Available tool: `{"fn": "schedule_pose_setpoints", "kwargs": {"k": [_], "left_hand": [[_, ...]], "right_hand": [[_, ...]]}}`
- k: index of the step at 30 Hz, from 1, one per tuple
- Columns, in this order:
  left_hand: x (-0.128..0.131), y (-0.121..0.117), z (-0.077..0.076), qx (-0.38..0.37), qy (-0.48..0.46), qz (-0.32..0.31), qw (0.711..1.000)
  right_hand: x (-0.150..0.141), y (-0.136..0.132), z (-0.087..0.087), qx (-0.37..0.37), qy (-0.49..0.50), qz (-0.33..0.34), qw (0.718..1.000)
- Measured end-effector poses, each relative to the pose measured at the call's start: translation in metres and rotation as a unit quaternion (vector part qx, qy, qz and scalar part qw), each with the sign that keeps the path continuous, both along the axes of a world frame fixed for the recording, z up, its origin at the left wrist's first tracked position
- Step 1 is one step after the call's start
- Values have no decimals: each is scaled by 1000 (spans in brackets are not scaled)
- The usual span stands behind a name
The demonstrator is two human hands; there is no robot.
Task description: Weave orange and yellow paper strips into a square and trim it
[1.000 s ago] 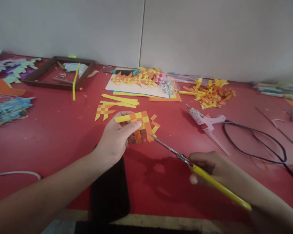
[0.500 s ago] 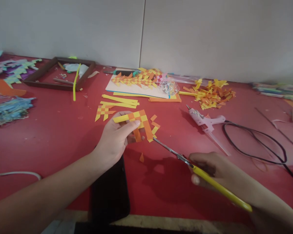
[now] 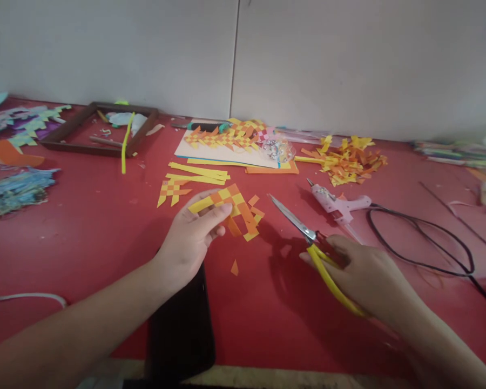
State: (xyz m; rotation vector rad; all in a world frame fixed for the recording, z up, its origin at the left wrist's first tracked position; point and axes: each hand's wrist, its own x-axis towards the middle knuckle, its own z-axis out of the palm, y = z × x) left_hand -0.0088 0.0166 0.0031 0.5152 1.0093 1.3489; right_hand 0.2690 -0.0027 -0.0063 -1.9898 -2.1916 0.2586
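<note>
My left hand (image 3: pixel 198 232) pinches a woven yellow and orange paper piece (image 3: pixel 237 201) between thumb and fingers, its strip ends sticking out left and downward. My right hand (image 3: pixel 358 273) is closed round the yellow handles of scissors (image 3: pixel 294 216); the blades look closed and point up and left, apart from the paper. Small paper offcuts (image 3: pixel 256 204) lie just behind the woven piece, and an orange triangular scrap (image 3: pixel 235 267) is in front of it. A finished-looking woven paper fish shape (image 3: pixel 171 190) rests left of my left hand, near loose yellow strips (image 3: pixel 198 172).
A pink glue gun (image 3: pixel 336 202) with a black cord (image 3: pixel 421 265) lies at right. Behind are a pile of paper clippings (image 3: pixel 352 162) and a white board (image 3: pixel 194 151) bearing woven pieces. A brown frame (image 3: pixel 81 147) sits back left; a black phone (image 3: pixel 182 329) lies at the front edge.
The scissors have moved away from the paper's lower end, to the right, and turned so their blades point more upward. The woven piece has tilted slightly in my left hand.
</note>
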Motion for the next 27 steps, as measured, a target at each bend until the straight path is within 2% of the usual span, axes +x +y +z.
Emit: {"fn": "schedule_pose_setpoints", "kwargs": {"k": [3,8,11,13,15,16,18,21,24,27], "left_hand": [[1,-1,0,-9,9,-25,1000],[3,-6,0,-23,40,-82,996],[5,-10,-2,-21,74,-101,992],[6,-13,-4,-9,100,-133,986],[8,-16,-7,-4,103,-174,979],[10,-17,-8,-6,95,-195,976],[13,-19,-10,-3,84,-236,968],[16,-21,-11,14,109,-303,946],[17,-22,-10,13,118,-357,927],[17,-22,-8,18,117,-360,925]], "right_hand": [[4,6,-3,12,-76,-30,997],[11,8,5,7,-68,-23,997],[11,5,13,34,-38,-21,998],[7,0,16,90,-8,-15,996],[-1,-7,18,146,58,9,988],[-7,-10,18,151,109,29,982],[-20,-16,18,100,227,65,966],[-37,-19,16,-12,349,65,935],[-45,-16,12,-48,384,74,919],[-45,-12,10,-44,392,92,914]]}}
